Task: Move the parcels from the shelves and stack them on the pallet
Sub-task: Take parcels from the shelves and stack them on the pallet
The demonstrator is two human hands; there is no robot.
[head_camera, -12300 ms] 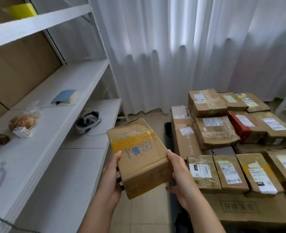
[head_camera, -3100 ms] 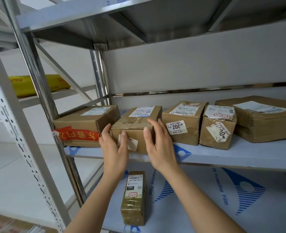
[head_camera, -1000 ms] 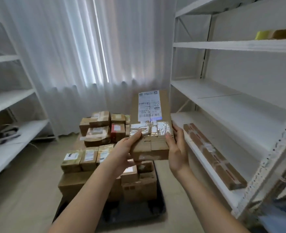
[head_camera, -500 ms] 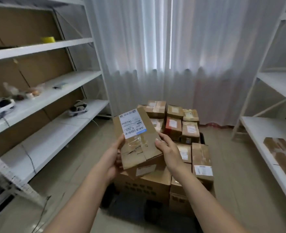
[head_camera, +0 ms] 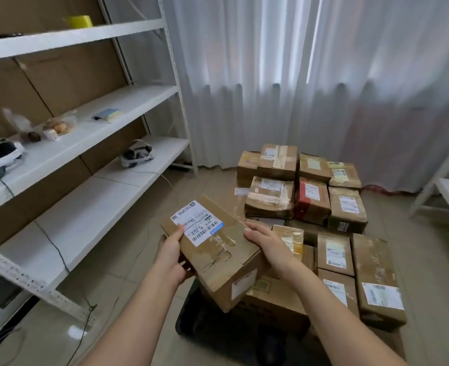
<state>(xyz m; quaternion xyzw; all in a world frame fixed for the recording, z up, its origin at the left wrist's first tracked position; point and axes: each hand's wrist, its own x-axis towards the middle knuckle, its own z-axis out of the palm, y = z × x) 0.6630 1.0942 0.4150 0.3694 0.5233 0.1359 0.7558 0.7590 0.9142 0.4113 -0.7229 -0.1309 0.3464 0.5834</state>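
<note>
Gripping parcel, fingers curled, both hands | pallet: stacked parcels

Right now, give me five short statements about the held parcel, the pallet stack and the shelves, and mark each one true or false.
1. Both hands, left hand and right hand, hold the brown cardboard parcel with a white label. True.
2. The held parcel rests flat on the stack. False: it is tilted in the air.
3. A red-taped cardboard box sits among the stacked parcels. True.
4. The curtain is dark blue. False: the sheer curtain is white.
5. The white shelf rack holds parcels. False: only small odd items.
</note>
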